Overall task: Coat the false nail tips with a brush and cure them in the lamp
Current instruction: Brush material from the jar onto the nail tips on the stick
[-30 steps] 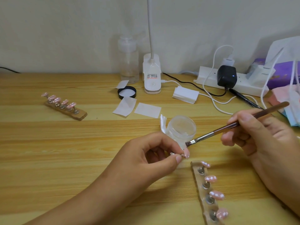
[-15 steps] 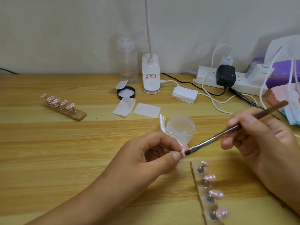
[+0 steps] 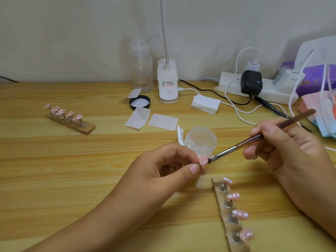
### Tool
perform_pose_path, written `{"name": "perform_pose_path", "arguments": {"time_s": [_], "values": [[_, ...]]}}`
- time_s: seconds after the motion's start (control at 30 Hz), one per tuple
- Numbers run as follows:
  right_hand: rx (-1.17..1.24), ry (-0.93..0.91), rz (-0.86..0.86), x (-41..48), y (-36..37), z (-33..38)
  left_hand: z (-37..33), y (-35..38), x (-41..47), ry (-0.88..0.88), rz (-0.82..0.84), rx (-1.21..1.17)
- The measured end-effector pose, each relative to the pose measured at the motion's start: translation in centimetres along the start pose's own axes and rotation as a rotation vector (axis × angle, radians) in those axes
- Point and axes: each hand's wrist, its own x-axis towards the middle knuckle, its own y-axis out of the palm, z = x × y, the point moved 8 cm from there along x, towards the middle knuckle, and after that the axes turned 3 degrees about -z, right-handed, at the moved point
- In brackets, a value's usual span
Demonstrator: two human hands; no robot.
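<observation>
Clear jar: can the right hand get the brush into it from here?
Probably yes. The clear jar looks uncapped and sits just behind the brush tip with nothing between; the right hand need only lift past the left hand.

A pale wooden table (image 3: 54,170) carries a wooden rack (image 3: 72,120) of pink nail tips at far left and a second rack (image 3: 231,215) at near right. Mid-table stands a clear jar (image 3: 201,140), with paper squares (image 3: 163,121) and a black lid (image 3: 139,104) behind. Near the wall are a bottle (image 3: 141,70), a lamp base (image 3: 167,84), a stack of wipes (image 3: 205,106) and a power strip (image 3: 231,84).
</observation>
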Motion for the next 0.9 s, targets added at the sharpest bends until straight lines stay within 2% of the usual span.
{"name": "perform_pose_path", "arguments": {"time_s": [0.1, 0.33, 0.5, 0.73, 0.9], "values": [[0.076, -0.008, -0.054, 0.4, -0.9, -0.2, 0.1, 0.1, 0.0, -0.004, 0.006, -0.014], [0.108, -0.014, 0.143, 0.1, 0.5, -0.1, 0.3, 0.0, 0.0, -0.015, 0.002, -0.033], [0.06, -0.028, 0.154, -0.1, 0.6, -0.1, 0.4, -0.1, 0.1, -0.022, -0.008, -0.018], [0.044, -0.023, 0.016, 0.3, -0.6, -0.3, 0.3, -0.1, 0.0, -0.01, -0.015, -0.027], [0.072, -0.032, 0.13, -0.1, 0.5, 0.2, 0.2, 0.0, 0.0, -0.021, -0.015, -0.026]]}}
